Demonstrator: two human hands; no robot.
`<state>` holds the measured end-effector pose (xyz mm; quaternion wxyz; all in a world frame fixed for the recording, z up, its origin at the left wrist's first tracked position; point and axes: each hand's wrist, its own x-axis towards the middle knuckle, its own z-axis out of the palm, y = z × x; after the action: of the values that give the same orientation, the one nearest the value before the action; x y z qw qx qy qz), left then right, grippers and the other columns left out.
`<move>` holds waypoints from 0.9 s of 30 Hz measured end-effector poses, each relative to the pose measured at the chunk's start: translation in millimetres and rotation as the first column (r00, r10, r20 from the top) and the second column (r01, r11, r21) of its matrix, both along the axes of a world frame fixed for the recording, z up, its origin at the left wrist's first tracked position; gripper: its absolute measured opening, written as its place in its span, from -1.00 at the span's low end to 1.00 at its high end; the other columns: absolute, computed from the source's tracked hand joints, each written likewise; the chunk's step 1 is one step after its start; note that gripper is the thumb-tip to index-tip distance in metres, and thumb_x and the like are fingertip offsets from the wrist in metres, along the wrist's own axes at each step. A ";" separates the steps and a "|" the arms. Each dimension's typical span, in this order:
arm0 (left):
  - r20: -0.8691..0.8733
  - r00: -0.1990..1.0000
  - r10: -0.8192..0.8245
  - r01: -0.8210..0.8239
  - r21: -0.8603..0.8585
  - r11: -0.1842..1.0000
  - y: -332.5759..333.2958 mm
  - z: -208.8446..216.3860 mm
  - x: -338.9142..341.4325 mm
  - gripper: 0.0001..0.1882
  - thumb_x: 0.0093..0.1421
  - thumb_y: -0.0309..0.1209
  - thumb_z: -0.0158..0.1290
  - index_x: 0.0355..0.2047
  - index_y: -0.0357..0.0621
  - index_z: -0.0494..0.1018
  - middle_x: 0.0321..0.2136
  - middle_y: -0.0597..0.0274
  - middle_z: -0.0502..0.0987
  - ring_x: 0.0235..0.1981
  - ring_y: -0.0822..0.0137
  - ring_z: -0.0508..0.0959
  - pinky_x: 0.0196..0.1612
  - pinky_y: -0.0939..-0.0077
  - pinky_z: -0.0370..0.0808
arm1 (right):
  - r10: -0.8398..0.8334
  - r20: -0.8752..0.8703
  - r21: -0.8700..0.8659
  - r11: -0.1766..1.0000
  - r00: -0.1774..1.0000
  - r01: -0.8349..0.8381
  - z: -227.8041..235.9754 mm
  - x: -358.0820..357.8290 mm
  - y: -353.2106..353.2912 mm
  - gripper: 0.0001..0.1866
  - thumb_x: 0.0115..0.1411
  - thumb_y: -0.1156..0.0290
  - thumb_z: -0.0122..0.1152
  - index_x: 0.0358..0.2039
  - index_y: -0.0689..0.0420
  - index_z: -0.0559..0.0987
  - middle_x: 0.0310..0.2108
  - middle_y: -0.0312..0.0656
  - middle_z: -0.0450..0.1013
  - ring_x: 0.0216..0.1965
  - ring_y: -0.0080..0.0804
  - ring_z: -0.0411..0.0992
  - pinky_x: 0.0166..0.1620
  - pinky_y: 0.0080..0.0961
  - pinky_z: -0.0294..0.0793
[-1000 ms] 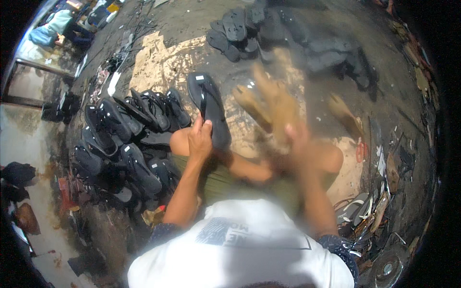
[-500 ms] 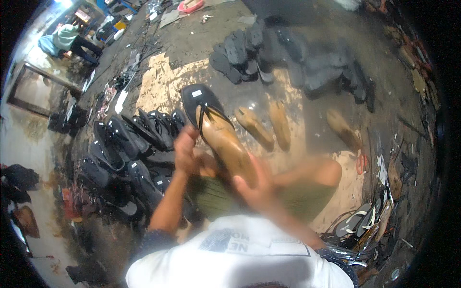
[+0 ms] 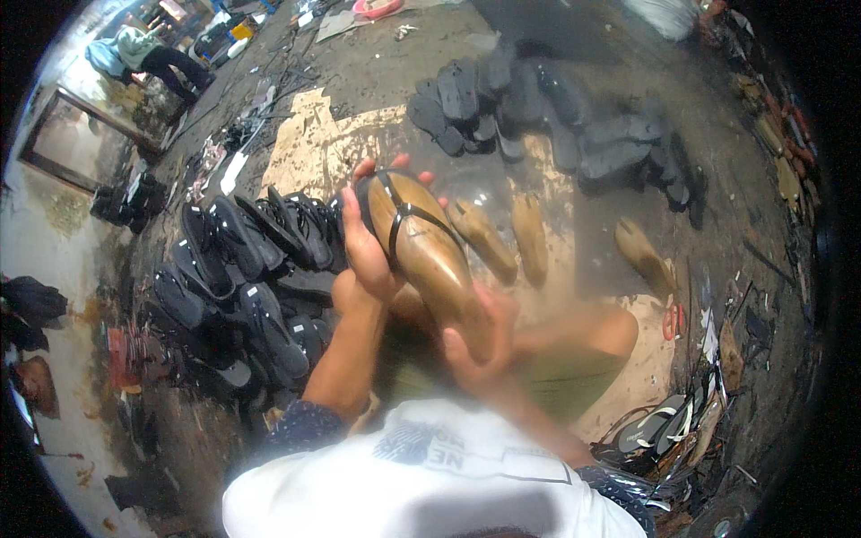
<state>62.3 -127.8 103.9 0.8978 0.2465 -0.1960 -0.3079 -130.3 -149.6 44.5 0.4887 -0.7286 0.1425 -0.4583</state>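
Observation:
A brown, glossy shoe last lies tilted across my lap, its toe end pointing away from me. Over its front runs the thin black Y-shaped strap of a black flip-flop, whose sole is mostly hidden beneath. My left hand wraps the toe end from below and the left, thumb along the near side and fingertips showing beyond the far edge. At the heel end, my right hand is closed round the last. Two more brown lasts lie just right of the flip-flop.
Finished black flip-flops crowd the floor at my left. Dark soles are heaped at the far side. Another last, red-handled scissors and grey sandals lie to the right. Cardboard covers part of the floor. A person stoops far left.
My left hand has moved from beside the flip-flop's edge to cup its toe end. The last now sits further forward under the strap, covering the sole's front. My right hand keeps the heel end.

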 end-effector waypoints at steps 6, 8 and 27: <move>0.095 0.990 0.100 -0.117 0.199 0.973 -3.7 -5.3 -2.1 -0.44 0.48 0.15 -0.32 0.29 0.13 0.19 0.25 0.01 0.33 0.17 -0.06 0.46 0.14 -0.11 0.53 | -0.040 0.003 -0.048 0.998 0.999 0.040 -4.6 8.6 -8.1 -0.27 0.04 0.42 0.47 0.22 0.29 0.39 0.12 0.09 0.40 0.09 -0.04 0.34 0.18 -0.17 0.28; 0.141 0.978 0.153 -0.189 0.295 0.937 1.6 -15.1 -14.3 -0.36 0.47 0.09 -0.21 0.40 0.08 0.01 0.29 0.00 0.27 0.22 -0.02 0.41 0.22 0.01 0.45 | -0.081 -0.021 -0.118 0.990 0.996 0.078 -16.3 17.9 -10.8 -0.25 0.03 0.41 0.50 0.22 0.27 0.39 0.13 0.08 0.39 0.11 -0.03 0.33 0.19 -0.16 0.26; 0.189 0.981 0.049 -0.145 0.539 0.829 40.2 -27.7 -87.8 0.07 0.05 -0.45 0.34 0.35 0.00 -0.22 0.19 -0.12 0.24 0.20 0.10 0.38 0.26 0.15 0.40 | 0.520 -0.068 0.208 0.842 0.852 -0.497 30.4 37.1 -122.4 -0.60 0.39 0.15 0.17 0.05 0.20 0.57 -0.18 -0.10 0.54 -0.17 -0.27 0.55 -0.07 -0.38 0.52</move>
<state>-25.5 -87.6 76.3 0.7837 0.5288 -0.1608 -0.2835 -93.1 -272.1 74.9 0.6478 -0.7187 0.0147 -0.2520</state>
